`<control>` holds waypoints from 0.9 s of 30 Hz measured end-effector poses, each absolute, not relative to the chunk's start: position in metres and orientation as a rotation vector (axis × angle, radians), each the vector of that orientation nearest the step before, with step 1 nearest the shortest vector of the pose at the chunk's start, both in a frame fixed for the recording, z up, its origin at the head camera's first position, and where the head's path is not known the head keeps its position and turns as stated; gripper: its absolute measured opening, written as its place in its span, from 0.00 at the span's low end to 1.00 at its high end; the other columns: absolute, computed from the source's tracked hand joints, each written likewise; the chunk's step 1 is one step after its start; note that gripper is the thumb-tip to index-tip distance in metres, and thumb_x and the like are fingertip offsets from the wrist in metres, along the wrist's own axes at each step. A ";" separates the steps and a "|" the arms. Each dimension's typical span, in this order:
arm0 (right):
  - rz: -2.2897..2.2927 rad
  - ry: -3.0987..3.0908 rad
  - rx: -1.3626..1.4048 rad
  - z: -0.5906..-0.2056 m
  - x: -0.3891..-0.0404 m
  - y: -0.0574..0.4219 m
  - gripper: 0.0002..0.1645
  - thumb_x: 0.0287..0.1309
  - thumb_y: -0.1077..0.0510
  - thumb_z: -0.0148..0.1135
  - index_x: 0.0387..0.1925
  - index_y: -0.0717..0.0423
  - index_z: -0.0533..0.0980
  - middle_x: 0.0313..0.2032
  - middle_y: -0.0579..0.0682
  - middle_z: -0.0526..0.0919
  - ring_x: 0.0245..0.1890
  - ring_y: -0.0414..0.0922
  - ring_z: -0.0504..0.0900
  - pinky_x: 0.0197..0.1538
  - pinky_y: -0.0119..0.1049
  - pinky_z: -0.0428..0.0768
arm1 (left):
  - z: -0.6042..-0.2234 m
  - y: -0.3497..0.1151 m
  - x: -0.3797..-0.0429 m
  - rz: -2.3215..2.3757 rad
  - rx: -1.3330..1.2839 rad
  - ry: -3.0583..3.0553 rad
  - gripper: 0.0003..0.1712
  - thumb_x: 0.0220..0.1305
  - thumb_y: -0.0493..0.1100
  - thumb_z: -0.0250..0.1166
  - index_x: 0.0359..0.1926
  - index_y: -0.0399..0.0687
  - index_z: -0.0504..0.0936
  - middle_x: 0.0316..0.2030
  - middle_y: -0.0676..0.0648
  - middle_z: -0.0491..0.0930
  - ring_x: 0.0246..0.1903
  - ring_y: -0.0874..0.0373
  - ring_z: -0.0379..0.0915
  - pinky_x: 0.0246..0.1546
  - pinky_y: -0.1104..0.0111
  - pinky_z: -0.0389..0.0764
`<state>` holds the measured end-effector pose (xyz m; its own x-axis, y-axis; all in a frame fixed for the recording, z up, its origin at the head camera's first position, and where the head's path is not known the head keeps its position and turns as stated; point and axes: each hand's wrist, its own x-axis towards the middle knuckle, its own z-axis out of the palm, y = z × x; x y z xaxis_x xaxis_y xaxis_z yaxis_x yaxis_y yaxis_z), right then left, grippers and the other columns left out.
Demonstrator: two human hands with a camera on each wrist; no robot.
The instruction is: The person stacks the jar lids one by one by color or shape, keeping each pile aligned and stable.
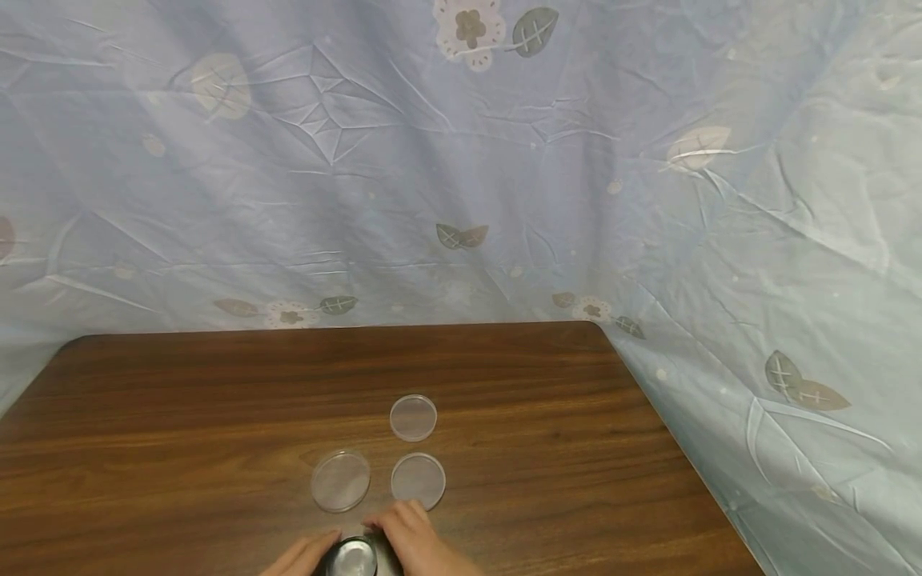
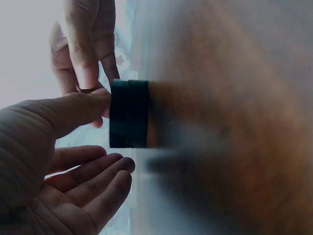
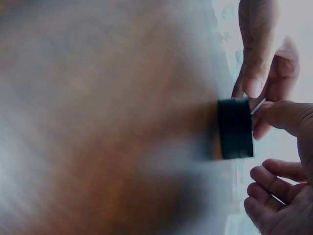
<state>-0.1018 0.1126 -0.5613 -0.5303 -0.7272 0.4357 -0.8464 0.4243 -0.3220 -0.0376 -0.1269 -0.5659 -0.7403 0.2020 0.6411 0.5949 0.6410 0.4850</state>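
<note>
Loosely spread, the left hand (image 1: 301, 556) and right hand (image 1: 415, 540) flank a dark-sided round container (image 1: 353, 559), bottom center, below three clear dishes (image 1: 341, 482).

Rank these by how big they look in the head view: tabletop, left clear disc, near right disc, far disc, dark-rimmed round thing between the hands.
1. Tabletop
2. Left clear disc
3. Near right disc, only slightly smaller
4. Far disc
Unranked: dark-rimmed round thing, cut off by the frame edge.
</note>
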 end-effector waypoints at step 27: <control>0.790 -2.867 1.278 -0.452 -0.155 0.105 0.39 0.66 0.40 0.70 0.69 0.56 0.71 0.63 0.49 0.79 0.65 0.42 0.75 0.70 0.34 0.77 | -0.483 -0.162 -0.091 -0.763 -0.559 -2.566 0.43 0.41 0.48 0.87 0.59 0.39 0.83 0.49 0.50 0.86 0.45 0.51 0.85 0.42 0.58 0.88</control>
<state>-0.1553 0.1049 -0.4515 -0.6845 -0.7209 0.1086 -0.6748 0.5702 -0.4685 -0.0913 -0.1621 -0.4826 -0.8381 0.2573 0.4810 0.4783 0.7706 0.4212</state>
